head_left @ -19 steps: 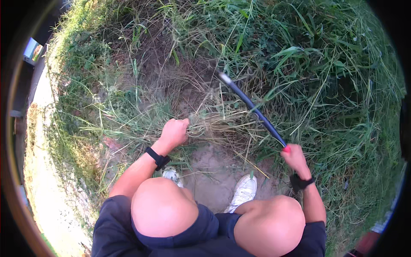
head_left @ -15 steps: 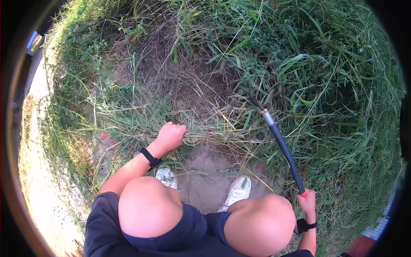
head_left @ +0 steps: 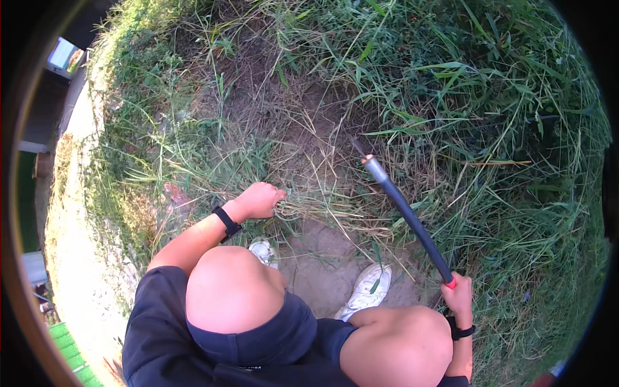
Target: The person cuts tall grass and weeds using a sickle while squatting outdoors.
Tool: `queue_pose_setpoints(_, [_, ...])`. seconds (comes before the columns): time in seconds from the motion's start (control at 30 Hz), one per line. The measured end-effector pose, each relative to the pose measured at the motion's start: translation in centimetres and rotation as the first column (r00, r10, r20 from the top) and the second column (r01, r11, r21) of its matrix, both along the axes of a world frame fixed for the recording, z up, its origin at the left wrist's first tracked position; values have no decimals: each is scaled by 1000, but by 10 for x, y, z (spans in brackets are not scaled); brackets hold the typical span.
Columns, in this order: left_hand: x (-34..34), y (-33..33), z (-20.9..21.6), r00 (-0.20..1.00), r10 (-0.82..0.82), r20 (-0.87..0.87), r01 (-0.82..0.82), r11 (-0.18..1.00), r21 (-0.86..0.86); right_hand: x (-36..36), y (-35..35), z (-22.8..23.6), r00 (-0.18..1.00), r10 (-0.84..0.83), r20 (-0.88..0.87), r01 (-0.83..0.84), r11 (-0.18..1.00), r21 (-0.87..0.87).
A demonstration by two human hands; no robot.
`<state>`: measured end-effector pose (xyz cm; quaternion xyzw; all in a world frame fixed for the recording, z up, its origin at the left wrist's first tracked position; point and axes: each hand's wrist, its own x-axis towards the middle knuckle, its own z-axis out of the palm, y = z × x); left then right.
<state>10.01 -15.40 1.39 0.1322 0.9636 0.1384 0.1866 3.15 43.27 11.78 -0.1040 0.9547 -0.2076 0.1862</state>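
My left hand (head_left: 259,200) is closed low over the ground, its fingers curled on a tuft of grass (head_left: 309,209); the stems trail out toward the right. At the lower right my right hand (head_left: 459,295) grips the red-banded end of what appears to be a sickle (head_left: 412,222). It has a long black handle and a silver collar. Only a thin dark strip of its blade shows beyond the collar, pointing up and left into the cut grass, so its full shape is hidden. A gap lies between the blade and my left hand.
Tall green grass (head_left: 477,122) stands thick at the right and far side. Dry cut stems lie on bare soil (head_left: 258,103) ahead. My white shoes (head_left: 367,287) rest on a dirt patch between my knees. Pale sunlit ground (head_left: 80,238) runs along the left.
The sickle's head has swung left and farther away, closer to the middle. My right hand has shifted slightly up and left. My left hand stays on the grass, and the view has moved a little.
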Motion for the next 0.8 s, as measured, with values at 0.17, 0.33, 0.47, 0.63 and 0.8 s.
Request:
queue_pose_setpoints(0.17, [44,-5,27,972,61,226,-17,982,-190,-72,-50,-18,963,263,-59,-263,965,11])
queue_pose_setpoints(0.33, [174,-59,83,901,354,250,-220,870,-441,-103,-81,-40,930,366,-35,-366,930,-14])
queue_pose_setpoints(0.47, [405,-126,159,807,530,261,-152,614,-775,-117,-100,-47,904,427,-7,-426,901,-76])
queue_pose_setpoints(0.63, [694,12,282,261,936,236,-59,259,-964,-131,-118,-48,870,472,140,-459,881,-117])
queue_pose_setpoints(0.8, [769,185,295,-545,826,148,18,188,-982,-140,-121,-43,865,466,185,-457,885,-89])
